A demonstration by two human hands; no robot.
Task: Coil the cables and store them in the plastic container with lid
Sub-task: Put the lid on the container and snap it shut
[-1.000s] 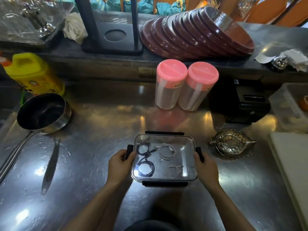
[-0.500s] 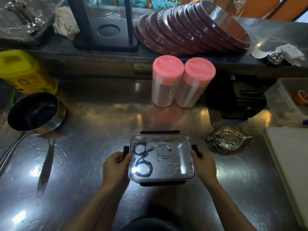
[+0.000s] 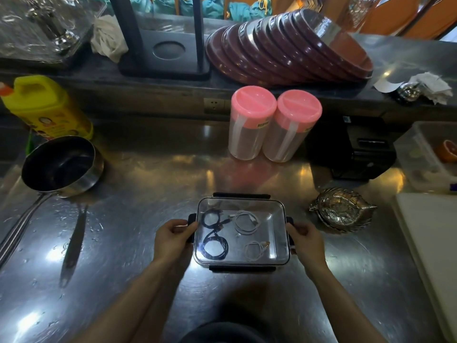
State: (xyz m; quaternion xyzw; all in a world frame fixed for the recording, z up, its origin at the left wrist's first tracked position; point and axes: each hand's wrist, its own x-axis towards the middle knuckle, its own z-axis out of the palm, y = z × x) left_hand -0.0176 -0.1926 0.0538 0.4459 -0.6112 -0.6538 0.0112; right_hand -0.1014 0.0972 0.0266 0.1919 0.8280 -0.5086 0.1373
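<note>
Sitting btwn 2 hands (image 3: 243, 240): container (image 3: 277, 261).

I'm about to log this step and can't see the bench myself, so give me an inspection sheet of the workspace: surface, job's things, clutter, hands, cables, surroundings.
Surface: steel counter, glare patches and water drops at left.
Job's things: clear plastic container, lid on, black clips on all four sides; whether they are latched cannot be told.
Clutter: saucepan, yellow jug, two pink-lidded jars, metal leaf dish, white board.
Hands: left hand grips the left side clip; right hand grips the right one.
Cables: two black coils at left, two white coils at right, all inside.
Surroundings: back shelf with stacked maroon trays, crumpled cloth.
</note>
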